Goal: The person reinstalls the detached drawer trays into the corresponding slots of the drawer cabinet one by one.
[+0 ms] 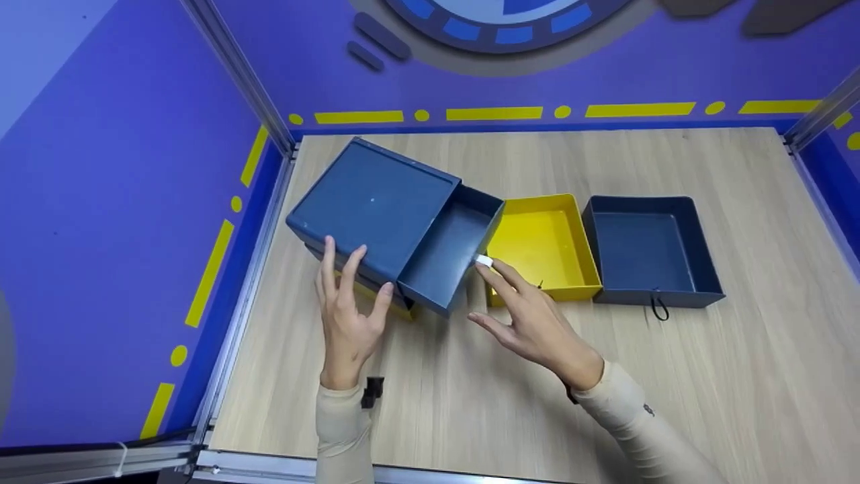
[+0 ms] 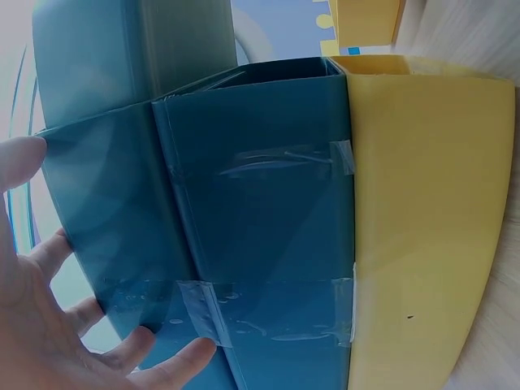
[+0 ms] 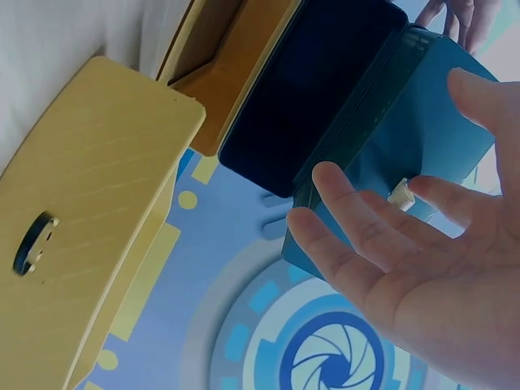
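A stack of cabinet boxes stands at the left, with a blue cabinet point(image 1: 376, 202) on top, another blue one point(image 2: 268, 203) under it and a yellow one point(image 2: 431, 219) lowest. Out of the top cabinet's right side sticks a blue drawer point(image 1: 447, 252), with nothing inside it. My left hand point(image 1: 349, 323) rests against the near side of the stack, fingers spread. At the drawer's front, my right hand point(image 1: 534, 326) touches a small white pull point(image 1: 484, 260) with a fingertip while its other fingers are extended. In the right wrist view the lower cabinets show open, drawerless fronts.
Right of the stack, a yellow drawer point(image 1: 544, 249) and a dark blue drawer point(image 1: 648, 249) sit side by side on the wooden table point(image 1: 752, 403). A black loop point(image 1: 660, 309) hangs from the dark blue drawer's front. Blue panels point(image 1: 127, 222) enclose the left and back.
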Demonstrator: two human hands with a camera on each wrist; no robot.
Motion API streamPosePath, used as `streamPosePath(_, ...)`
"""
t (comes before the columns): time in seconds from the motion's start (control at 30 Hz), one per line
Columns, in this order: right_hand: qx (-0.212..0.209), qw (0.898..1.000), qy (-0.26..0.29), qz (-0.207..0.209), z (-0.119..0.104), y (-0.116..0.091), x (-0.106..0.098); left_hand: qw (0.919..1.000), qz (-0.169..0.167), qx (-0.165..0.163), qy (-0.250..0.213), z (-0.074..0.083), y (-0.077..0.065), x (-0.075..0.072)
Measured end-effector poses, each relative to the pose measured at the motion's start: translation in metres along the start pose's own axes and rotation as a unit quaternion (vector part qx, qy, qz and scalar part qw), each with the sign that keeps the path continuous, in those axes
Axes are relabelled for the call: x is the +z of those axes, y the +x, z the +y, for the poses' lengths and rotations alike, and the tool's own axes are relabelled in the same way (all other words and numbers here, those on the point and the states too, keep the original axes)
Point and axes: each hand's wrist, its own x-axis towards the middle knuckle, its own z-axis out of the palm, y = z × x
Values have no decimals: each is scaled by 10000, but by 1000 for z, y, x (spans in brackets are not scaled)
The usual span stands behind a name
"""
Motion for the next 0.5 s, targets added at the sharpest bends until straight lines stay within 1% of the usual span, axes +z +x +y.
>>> streamPosePath(0.27, -44, 9999, 77, -82, -2, 13, 5, 10000, -82, -42, 36, 1, 0, -1)
streamPosePath(0.5, -192, 9997, 103, -79, -3, 25, 10, 9999, -83, -53, 66, 0, 0, -1)
